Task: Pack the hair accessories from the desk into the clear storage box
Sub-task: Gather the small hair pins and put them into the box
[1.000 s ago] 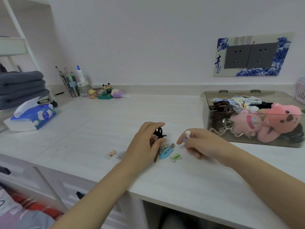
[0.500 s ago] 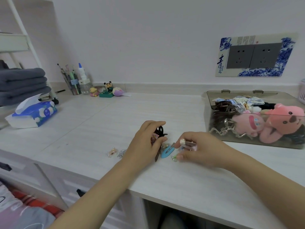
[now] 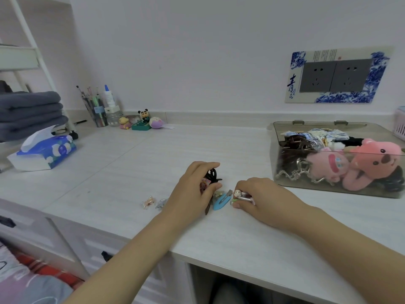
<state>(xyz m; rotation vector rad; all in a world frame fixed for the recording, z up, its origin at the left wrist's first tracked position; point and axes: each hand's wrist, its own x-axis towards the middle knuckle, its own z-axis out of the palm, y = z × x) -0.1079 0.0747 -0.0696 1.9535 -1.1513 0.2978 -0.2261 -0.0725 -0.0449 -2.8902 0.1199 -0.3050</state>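
Clips (image 3: 241, 196) pinched in right hand (image 3: 260, 197), claw (image 3: 211, 175) gripped in left hand (image 3: 192, 189): gather blue clip (image 3: 220, 202) next, firmly, before carrying to box (image 3: 328, 194).

A room at home, white bench (image 3: 135, 167) by the wall, folded grey towels (image 3: 28, 113) far left, tissue pack (image 3: 43, 152), little toy figures (image 3: 142, 121) at the back, plush toys (image 3: 372, 163) at right

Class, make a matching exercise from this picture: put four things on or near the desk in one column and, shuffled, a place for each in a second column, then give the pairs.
1. blue hair clip
2. pink plush bear
3. tissue pack
4. black claw clip

a. in the left hand
b. inside the clear storage box
c. far left of the desk
d. on the desk between the hands

Pairs: 1-d, 2-b, 3-c, 4-a
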